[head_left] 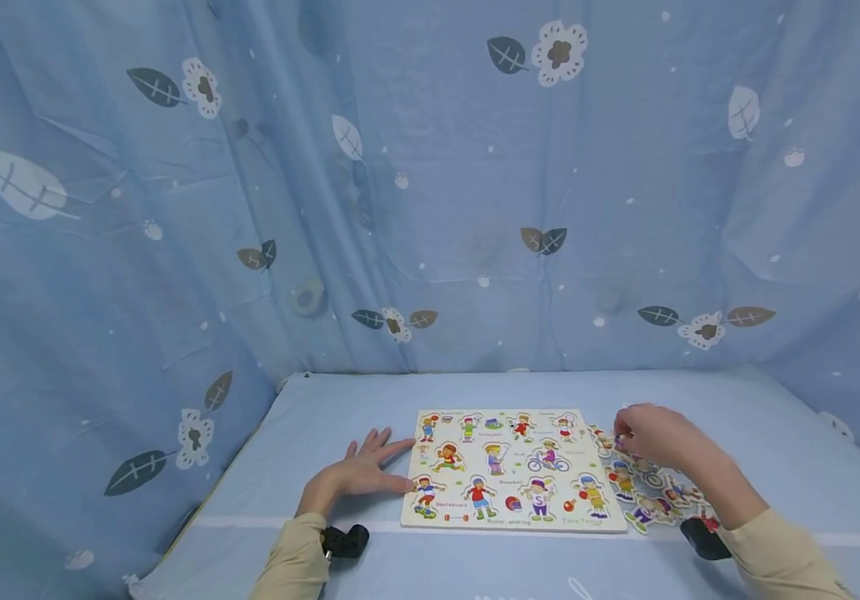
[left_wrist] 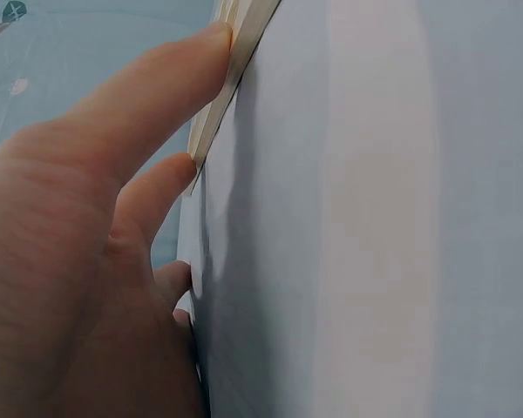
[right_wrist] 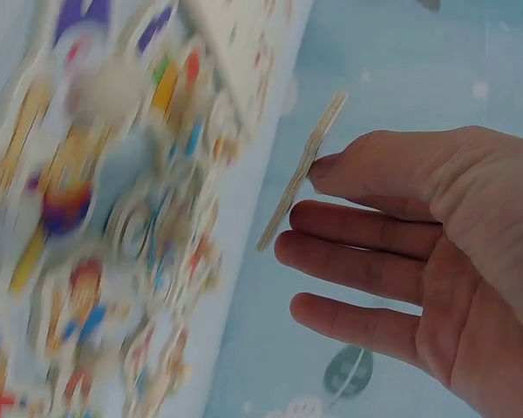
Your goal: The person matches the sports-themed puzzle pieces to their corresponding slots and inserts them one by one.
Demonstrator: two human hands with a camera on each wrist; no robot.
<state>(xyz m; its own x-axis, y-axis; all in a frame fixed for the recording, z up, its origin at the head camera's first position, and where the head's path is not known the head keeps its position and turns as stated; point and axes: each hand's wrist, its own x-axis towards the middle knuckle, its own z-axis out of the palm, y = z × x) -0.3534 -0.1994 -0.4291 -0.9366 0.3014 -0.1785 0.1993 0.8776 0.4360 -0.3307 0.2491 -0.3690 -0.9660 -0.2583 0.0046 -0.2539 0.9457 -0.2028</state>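
A wooden puzzle board (head_left: pixel 505 525) printed with cartoon children doing sports lies flat on the table. My left hand (head_left: pixel 358 472) is spread at the board's left side. Its thumb and index fingertip touch the board's edge (left_wrist: pixel 241 65), which the left wrist view shows too. Over the loose pieces to the right of the board is my right hand (head_left: pixel 658 435). Between thumb and fingers it pinches a thin wooden puzzle piece (right_wrist: pixel 301 178), seen edge-on and held above the table, so its picture is hidden.
Several loose puzzle pieces (head_left: pixel 655 508) lie in an overlapping pile against the board's right side. A light blue cloth (head_left: pixel 250 500) with a white stripe covers the table. Blue patterned curtains (head_left: pixel 430 183) hang behind it and at the sides.
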